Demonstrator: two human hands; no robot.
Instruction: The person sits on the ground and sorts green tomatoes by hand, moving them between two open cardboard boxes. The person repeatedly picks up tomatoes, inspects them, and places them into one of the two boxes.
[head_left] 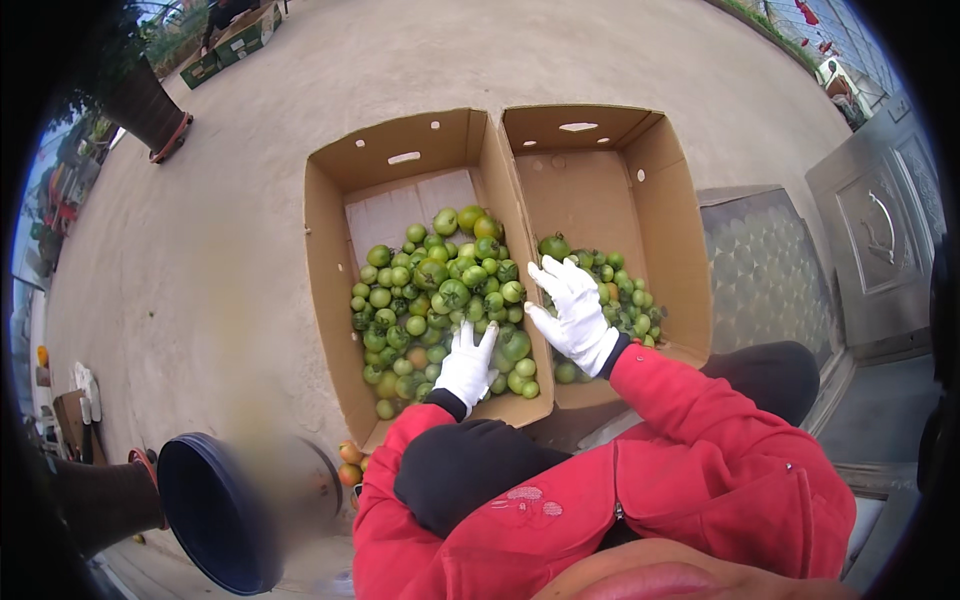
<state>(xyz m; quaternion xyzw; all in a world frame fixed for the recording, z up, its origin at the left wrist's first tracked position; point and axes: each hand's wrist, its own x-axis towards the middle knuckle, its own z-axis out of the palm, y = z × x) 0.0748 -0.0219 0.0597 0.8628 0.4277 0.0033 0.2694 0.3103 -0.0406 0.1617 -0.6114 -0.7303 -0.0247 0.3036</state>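
Green tomatoes (pixel 454 293) of mixed sizes are heaped in the left cardboard box (pixel 326 235). My left hand (pixel 467 366), in a white glove, rests on the near part of this heap with its fingers spread and nothing visible in them. Beside it stands the right cardboard box (pixel 668 215), with smaller green tomatoes (pixel 632 306) and a few orange ones in its near half. My right hand (pixel 574 308), also gloved in white, is above that box's left side with thumb and fingers apart. It holds nothing that I can see and covers some of the tomatoes below.
A dark blue bucket (pixel 215 515) lies at the lower left, near a few reddish tomatoes (pixel 350 462). A potted plant (pixel 140 105) stands at the far left. On the right are a patterned mat (pixel 770 270) and a grey metal door (pixel 880 225).
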